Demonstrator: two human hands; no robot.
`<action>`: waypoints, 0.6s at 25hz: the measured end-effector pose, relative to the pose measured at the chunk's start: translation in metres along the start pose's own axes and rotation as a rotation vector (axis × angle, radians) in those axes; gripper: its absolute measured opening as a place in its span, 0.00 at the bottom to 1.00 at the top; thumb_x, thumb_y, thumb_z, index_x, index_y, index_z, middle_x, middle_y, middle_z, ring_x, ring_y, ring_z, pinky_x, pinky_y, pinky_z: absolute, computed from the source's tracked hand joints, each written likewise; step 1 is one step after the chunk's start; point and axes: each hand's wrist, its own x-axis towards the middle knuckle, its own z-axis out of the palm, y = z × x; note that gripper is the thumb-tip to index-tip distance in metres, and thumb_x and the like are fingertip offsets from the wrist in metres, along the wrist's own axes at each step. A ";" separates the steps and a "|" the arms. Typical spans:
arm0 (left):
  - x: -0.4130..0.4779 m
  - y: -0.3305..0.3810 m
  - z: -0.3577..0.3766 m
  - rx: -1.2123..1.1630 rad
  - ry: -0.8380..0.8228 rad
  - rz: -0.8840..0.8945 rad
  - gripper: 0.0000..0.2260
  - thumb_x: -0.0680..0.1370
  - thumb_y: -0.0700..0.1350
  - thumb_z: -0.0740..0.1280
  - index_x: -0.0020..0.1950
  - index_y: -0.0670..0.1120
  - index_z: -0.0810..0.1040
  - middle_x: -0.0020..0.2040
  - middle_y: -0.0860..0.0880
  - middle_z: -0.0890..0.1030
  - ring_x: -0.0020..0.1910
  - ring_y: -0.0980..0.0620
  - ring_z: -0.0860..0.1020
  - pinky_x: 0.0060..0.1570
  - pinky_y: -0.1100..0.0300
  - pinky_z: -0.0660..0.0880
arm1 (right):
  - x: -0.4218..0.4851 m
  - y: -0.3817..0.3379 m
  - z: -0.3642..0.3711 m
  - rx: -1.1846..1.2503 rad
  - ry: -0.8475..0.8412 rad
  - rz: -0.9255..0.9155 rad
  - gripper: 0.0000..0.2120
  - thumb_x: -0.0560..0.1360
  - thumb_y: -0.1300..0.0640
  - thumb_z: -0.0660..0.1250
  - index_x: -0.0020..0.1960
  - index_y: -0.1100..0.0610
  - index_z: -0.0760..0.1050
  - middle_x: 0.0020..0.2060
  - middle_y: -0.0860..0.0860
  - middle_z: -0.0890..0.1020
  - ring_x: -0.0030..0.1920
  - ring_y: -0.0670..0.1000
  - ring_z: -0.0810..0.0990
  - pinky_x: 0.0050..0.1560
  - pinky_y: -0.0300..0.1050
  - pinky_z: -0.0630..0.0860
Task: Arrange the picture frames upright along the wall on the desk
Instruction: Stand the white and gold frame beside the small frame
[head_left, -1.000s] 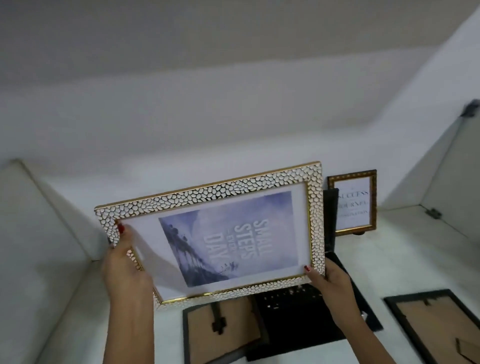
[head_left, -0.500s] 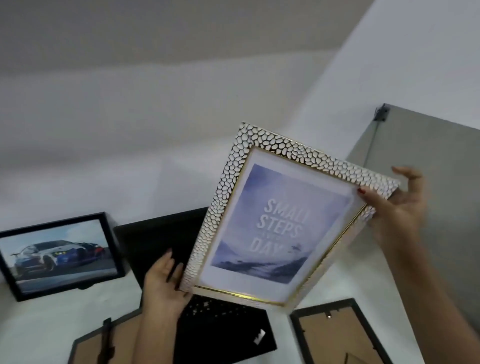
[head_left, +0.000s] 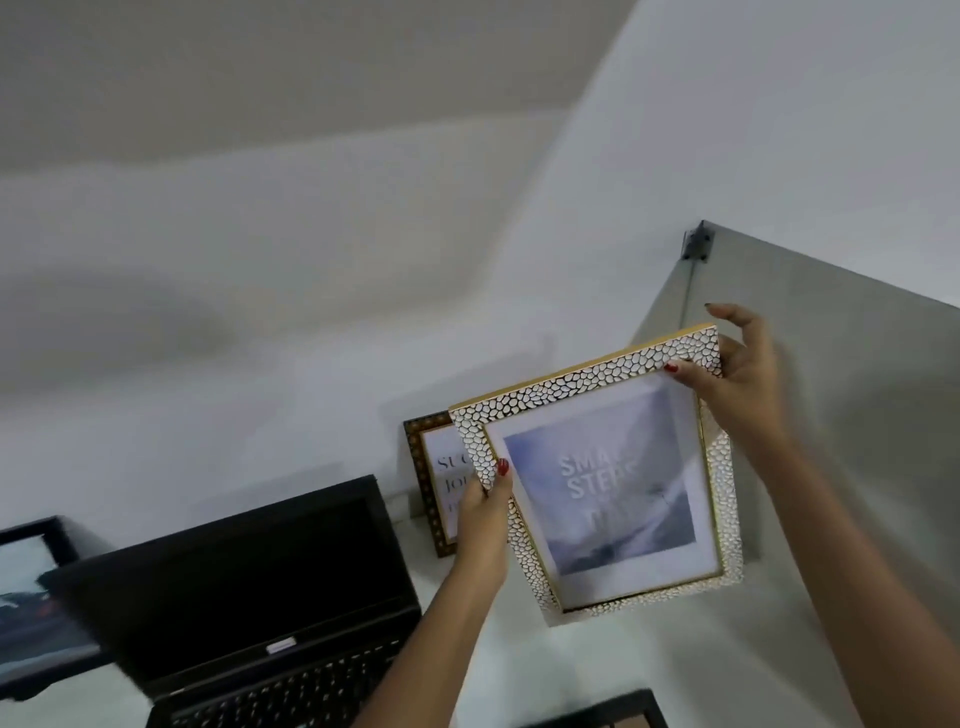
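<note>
A white and gold pebbled frame (head_left: 602, 499) with a blue "Small Steps" print hangs in the air in portrait position, at the right end of the desk near the corner. My left hand (head_left: 485, 514) grips its left edge. My right hand (head_left: 737, 374) pinches its top right corner, other fingers spread. Behind it a dark gold-patterned frame (head_left: 428, 488) with text stands upright against the wall, partly hidden. A black frame with a car photo (head_left: 31, 592) stands at the far left.
An open black laptop (head_left: 249, 587) sits on the white desk (head_left: 597, 675) between the standing frames. A grey divider panel (head_left: 841, 467) closes the desk's right side. The corner of another black frame (head_left: 613, 712) lies flat at the bottom edge.
The pebbled frame went from landscape to portrait and moved right and toward the wall, now in front of the text frame. Both hands shifted grip along its edges. My view swung right.
</note>
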 end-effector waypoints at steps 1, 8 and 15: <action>0.012 -0.005 0.015 -0.020 0.016 -0.019 0.08 0.78 0.46 0.62 0.56 0.49 0.75 0.60 0.45 0.79 0.59 0.45 0.77 0.64 0.45 0.71 | 0.012 0.020 -0.006 -0.093 0.051 0.034 0.28 0.61 0.48 0.74 0.57 0.46 0.67 0.29 0.47 0.74 0.30 0.42 0.70 0.31 0.31 0.69; 0.088 -0.030 0.078 -0.068 0.022 -0.073 0.13 0.77 0.45 0.63 0.61 0.44 0.74 0.63 0.43 0.77 0.61 0.43 0.75 0.66 0.45 0.69 | 0.029 0.123 -0.020 -0.462 0.075 0.173 0.34 0.69 0.57 0.70 0.70 0.56 0.57 0.67 0.52 0.69 0.66 0.51 0.66 0.66 0.47 0.64; 0.150 -0.026 0.113 0.023 0.015 -0.116 0.14 0.77 0.45 0.63 0.61 0.42 0.73 0.56 0.47 0.77 0.57 0.47 0.75 0.60 0.53 0.71 | 0.003 0.208 -0.017 -0.536 -0.217 0.266 0.44 0.68 0.62 0.71 0.69 0.50 0.42 0.74 0.55 0.41 0.73 0.50 0.36 0.72 0.46 0.44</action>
